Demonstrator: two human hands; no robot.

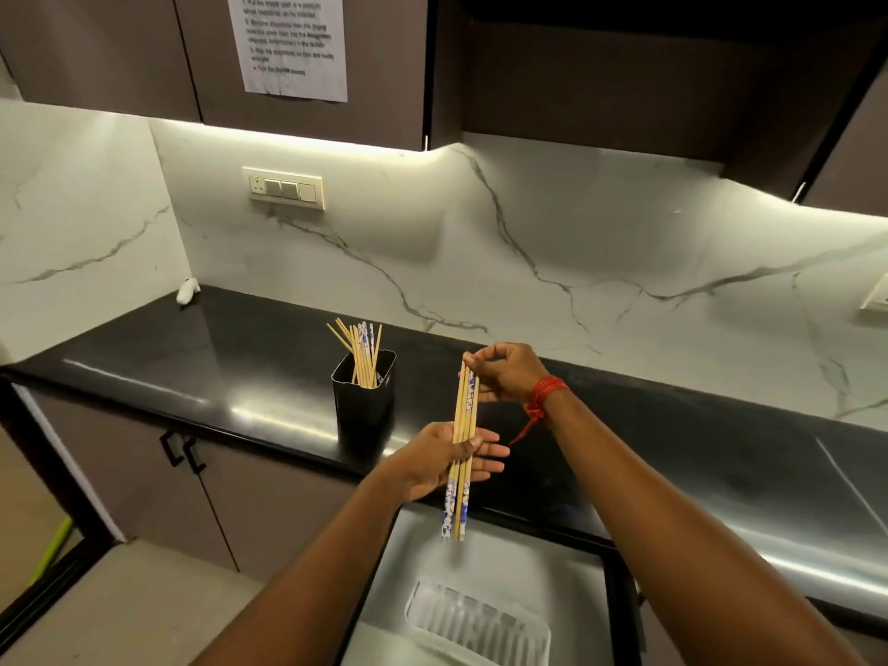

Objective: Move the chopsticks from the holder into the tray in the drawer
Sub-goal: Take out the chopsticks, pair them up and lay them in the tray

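Note:
A black square holder (366, 401) stands on the dark countertop with several wooden chopsticks (361, 354) sticking out of it. I hold a bundle of several chopsticks (464, 415), some with blue-and-white ends, upright above the open drawer (384, 569). My left hand (439, 461) grips the bundle at its middle. At the bundle's top end my right hand (504, 372), with red thread around the wrist, pinches the tips. A clear ribbed plastic tray (480, 627) lies in the drawer below, with no chopsticks visible in it.
The black countertop (240, 358) runs along a white marble backsplash. A small white object (187, 290) lies in the back left corner. Cabinet doors with black handles (182, 451) are left of the drawer. A switch panel (283, 188) is on the wall.

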